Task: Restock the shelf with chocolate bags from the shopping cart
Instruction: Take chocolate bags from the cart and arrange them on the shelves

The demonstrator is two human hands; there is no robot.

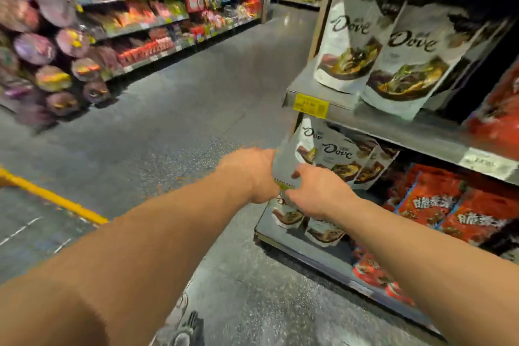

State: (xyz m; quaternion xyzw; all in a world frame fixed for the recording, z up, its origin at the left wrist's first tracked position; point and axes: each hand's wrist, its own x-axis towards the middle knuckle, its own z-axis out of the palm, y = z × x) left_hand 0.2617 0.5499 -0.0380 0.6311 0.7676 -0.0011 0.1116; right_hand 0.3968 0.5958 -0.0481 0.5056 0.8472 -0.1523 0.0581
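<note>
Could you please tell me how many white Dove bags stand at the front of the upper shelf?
2: the left Dove bag at the end, the right Dove bag beside it. Others may be hidden behind them.

Grey floor [202, 87] (speckled), far shelving [146, 22].

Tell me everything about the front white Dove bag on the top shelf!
The bag is a glossy white pouch with dark curly "Dove" lettering and a picture of brown chocolates low down. It looks full and stands leaning slightly on the grey top shelf, near its front edge, partly covering a matching bag beside it.
</note>
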